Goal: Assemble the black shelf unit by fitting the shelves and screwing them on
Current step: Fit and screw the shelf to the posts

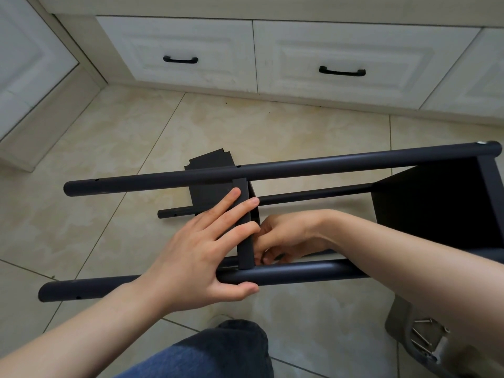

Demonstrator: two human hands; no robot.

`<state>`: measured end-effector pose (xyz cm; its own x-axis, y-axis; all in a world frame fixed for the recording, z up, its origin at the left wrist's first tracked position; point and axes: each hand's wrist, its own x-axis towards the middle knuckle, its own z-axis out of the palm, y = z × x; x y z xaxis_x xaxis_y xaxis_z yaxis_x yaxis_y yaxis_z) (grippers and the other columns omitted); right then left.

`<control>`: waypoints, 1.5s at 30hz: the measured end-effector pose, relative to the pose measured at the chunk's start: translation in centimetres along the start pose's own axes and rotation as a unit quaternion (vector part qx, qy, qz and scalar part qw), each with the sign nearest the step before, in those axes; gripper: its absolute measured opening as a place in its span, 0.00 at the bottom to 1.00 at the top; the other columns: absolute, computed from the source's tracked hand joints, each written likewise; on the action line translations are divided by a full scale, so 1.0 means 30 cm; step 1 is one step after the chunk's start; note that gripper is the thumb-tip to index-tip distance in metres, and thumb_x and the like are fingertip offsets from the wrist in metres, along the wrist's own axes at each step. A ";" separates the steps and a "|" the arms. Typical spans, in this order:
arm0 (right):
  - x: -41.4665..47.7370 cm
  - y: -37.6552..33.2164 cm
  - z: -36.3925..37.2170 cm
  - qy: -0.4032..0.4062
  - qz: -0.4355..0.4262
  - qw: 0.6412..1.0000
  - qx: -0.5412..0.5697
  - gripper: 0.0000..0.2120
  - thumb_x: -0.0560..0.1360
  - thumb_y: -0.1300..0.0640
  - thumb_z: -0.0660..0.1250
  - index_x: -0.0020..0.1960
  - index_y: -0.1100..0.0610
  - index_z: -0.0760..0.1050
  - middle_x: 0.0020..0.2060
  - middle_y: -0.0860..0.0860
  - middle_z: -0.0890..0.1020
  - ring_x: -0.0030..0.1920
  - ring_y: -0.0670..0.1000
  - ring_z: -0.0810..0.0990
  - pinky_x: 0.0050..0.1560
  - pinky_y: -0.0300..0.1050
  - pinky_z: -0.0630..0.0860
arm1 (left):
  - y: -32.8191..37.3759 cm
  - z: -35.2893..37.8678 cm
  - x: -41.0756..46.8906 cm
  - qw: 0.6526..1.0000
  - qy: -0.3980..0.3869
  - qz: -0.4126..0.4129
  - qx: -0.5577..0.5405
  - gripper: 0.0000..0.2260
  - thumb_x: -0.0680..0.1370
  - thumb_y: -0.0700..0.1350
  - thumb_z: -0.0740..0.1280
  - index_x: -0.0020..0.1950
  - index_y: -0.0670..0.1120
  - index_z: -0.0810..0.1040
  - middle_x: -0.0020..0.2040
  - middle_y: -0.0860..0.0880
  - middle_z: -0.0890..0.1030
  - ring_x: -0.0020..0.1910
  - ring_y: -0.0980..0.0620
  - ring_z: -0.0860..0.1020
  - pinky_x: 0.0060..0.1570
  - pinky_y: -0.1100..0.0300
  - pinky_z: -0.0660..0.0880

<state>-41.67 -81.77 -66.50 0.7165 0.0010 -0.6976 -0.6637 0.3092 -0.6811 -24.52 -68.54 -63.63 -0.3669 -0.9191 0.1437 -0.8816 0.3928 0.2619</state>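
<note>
The black shelf unit lies on its side on the tiled floor, its round legs [300, 169] running left to right. One shelf [436, 208] is fixed at the right end. A second black shelf [245, 230] stands on edge between the legs in the middle. My left hand [201, 252] lays straight fingers over that shelf's rim while its thumb hooks under the near leg [300, 274]. My right hand [289, 236] reaches inside the frame just right of the shelf, fingers curled by the near leg; what they hold is hidden.
Several long screws [421, 335] lie on a grey object at the bottom right. A loose black shelf panel [210, 162] lies on the floor behind the frame. White cabinet drawers [341, 61] with black handles line the back. My knee [226, 353] is at the bottom.
</note>
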 end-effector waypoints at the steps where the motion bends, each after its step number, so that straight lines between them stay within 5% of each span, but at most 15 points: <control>1: -0.007 -0.003 -0.006 -0.010 -0.003 1.000 0.006 0.05 0.78 0.59 0.67 0.47 0.58 0.81 0.39 0.51 0.83 0.40 0.48 0.79 0.55 0.49 0.74 | 0.000 -0.001 0.001 1.000 0.000 -0.001 0.000 0.32 0.72 0.71 0.66 0.70 0.54 0.69 0.82 0.55 0.57 0.82 0.48 0.53 0.64 0.47 0.73; 7: -0.001 -0.002 -0.004 0.011 0.017 0.998 -0.053 0.09 0.78 0.55 0.68 0.40 0.55 0.81 0.36 0.49 0.82 0.39 0.48 0.80 0.51 0.46 0.76 | 0.002 -0.002 0.000 1.000 -0.002 -0.003 0.001 0.33 0.71 0.71 0.67 0.70 0.54 0.69 0.82 0.54 0.57 0.82 0.48 0.53 0.63 0.45 0.75; 20: -0.003 -0.003 -0.006 -0.002 0.004 1.000 -0.014 0.05 0.79 0.59 0.67 0.46 0.59 0.80 0.38 0.51 0.82 0.38 0.48 0.80 0.49 0.45 0.76 | 0.005 -0.001 0.003 1.000 -0.003 -0.002 0.011 0.32 0.71 0.70 0.67 0.69 0.53 0.70 0.82 0.54 0.58 0.82 0.48 0.53 0.63 0.51 0.70; 27: -0.009 0.000 -0.010 0.003 0.009 1.000 -0.019 0.08 0.78 0.56 0.69 0.41 0.55 0.82 0.35 0.50 0.81 0.39 0.48 0.78 0.53 0.46 0.74 | 0.010 -0.007 0.002 1.000 -0.011 -0.007 0.011 0.32 0.71 0.70 0.67 0.69 0.52 0.72 0.82 0.54 0.58 0.82 0.49 0.53 0.62 0.52 0.71; 32: -0.015 -0.007 -0.005 -0.008 -0.004 1.000 0.006 0.05 0.79 0.58 0.67 0.49 0.59 0.80 0.39 0.51 0.82 0.40 0.49 0.79 0.54 0.47 0.74 | 0.014 -0.011 0.004 1.000 -0.010 -0.008 0.010 0.32 0.71 0.69 0.67 0.68 0.51 0.75 0.82 0.53 0.60 0.82 0.49 0.53 0.62 0.54 0.70; 45: -0.015 -0.009 0.006 -0.008 -0.001 1.000 -0.003 0.10 0.80 0.59 0.66 0.39 0.57 0.78 0.34 0.50 0.79 0.36 0.47 0.77 0.45 0.40 0.75 | 0.015 -0.013 0.003 1.000 -0.011 -0.008 0.011 0.32 0.71 0.70 0.67 0.68 0.51 0.75 0.81 0.53 0.60 0.82 0.49 0.54 0.61 0.54 0.70</control>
<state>-41.77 -81.67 -65.96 0.7214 0.0157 -0.6923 -0.6632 0.3037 -0.6841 -24.83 -68.43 -63.11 -0.3582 -0.9261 0.1184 -0.8940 0.3768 0.2426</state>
